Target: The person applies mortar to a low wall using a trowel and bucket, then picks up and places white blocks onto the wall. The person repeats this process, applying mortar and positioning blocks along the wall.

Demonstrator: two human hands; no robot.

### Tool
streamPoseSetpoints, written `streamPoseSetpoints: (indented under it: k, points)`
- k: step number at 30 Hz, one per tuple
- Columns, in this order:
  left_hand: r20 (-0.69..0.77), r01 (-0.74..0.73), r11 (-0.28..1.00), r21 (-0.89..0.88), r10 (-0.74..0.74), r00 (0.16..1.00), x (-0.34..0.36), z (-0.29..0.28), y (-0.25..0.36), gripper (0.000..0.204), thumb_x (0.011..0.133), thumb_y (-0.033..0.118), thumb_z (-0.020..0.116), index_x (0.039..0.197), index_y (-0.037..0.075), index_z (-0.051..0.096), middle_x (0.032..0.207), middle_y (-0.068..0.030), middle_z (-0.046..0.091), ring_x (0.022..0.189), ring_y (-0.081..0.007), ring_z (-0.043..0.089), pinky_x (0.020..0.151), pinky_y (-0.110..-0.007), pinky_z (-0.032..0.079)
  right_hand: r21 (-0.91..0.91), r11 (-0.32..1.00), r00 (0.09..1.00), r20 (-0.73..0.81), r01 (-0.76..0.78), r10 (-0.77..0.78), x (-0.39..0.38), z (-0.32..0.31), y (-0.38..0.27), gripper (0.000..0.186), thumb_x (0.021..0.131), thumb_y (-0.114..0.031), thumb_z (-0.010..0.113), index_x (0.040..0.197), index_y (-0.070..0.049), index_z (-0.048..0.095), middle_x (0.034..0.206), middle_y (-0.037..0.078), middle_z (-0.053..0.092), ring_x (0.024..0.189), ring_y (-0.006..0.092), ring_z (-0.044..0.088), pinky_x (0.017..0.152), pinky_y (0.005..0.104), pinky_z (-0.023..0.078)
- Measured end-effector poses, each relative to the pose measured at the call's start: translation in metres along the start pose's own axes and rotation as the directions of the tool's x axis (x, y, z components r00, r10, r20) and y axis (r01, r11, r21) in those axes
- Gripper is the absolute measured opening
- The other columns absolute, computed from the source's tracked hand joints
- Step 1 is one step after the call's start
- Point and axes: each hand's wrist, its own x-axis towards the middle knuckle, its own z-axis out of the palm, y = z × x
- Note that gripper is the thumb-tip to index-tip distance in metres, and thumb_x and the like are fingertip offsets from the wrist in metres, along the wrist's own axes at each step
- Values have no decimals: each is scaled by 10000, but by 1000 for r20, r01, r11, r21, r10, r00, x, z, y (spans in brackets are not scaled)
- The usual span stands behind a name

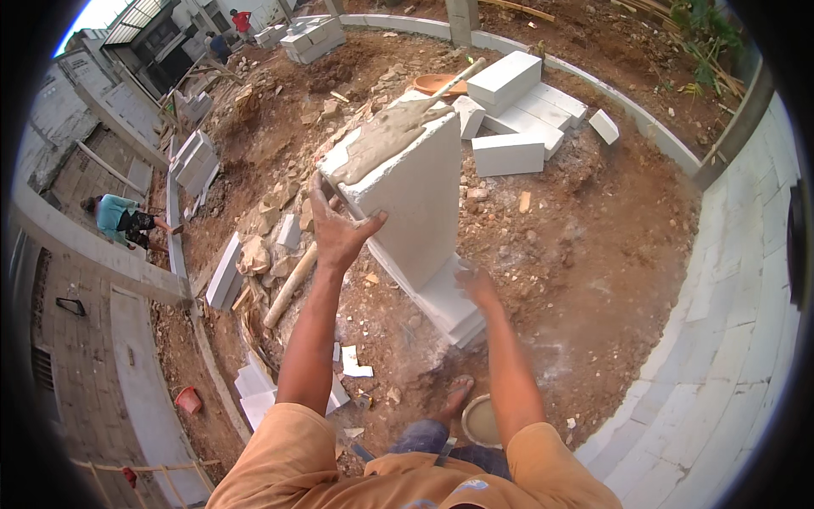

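1. The left hand [343, 231] spans the near end of the upright white block [415, 199], fingers on one side, thumb on the other, holding it.
2. From that grip the block extends away and rightward, standing above the lower blocks [454, 312].
3. Grey mortar [381, 140] coats its top, just beyond the fingers.
4. Right of and below this grip, the blurred right hand [479, 286] is beside the lower blocks; I cannot tell its hold.
5. Farther off rightward sit stacked white blocks [530, 114].
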Motion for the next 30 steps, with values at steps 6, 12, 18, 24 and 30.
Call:
streamPoseSetpoints:
  k: [6, 12, 18, 24, 30]
  points:
    - [54, 89, 936, -339, -75, 996, -74, -141, -86, 918, 710, 282, 881, 1412, 5, 358, 1267, -121, 545, 1161, -254, 573, 938, -372, 503, 34, 999, 999, -3, 34, -34, -9, 12, 37, 545, 953, -268, 671, 1424, -43, 513, 1100, 122, 684, 915, 169, 667, 709, 327, 526]
    - [225, -129, 918, 374, 45, 973, -125, -256, -187, 408, 797, 201, 811, 1141, 47, 655, 1062, -69, 676, 1001, -239, 657, 883, -383, 532, 108, 990, 995, -52, 88, -82, 0, 40, 57, 536, 959, -248, 654, 1427, -29, 512, 1094, 109, 687, 903, 161, 675, 715, 300, 530]
    - [190, -33, 957, 288, -23, 981, -132, -241, -144, 225, 941, 222, 670, 1034, 18, 693, 849, -57, 663, 740, -164, 623, 626, -330, 487, 154, 971, 979, -66, -183, 195, 17, 14, 94, 490, 976, -243, 630, 1406, -30, 529, 1132, 87, 684, 904, 177, 679, 734, 303, 540]
    - [154, 57, 996, -62, -47, 987, -135, -273, -179, 541, 921, 437, 708, 1159, -45, 647, 906, -43, 657, 659, -108, 560, 545, -276, 422, 134, 969, 971, -96, -206, 219, 57, -9, 147, 513, 1015, -308, 575, 1444, -46, 475, 1243, 111, 656, 944, 207, 682, 767, 385, 546]
    - [109, -247, 895, 372, 222, 969, -168, -318, -229, 428, 919, 315, 695, 1208, 10, 610, 1011, -62, 666, 800, -194, 611, 709, -361, 513, 439, 874, 950, -119, -210, 288, 115, 7, 145, 761, 1005, -624, 431, 1520, -68, 360, 1454, 149, 506, 1286, 289, 510, 1065, 480, 397]
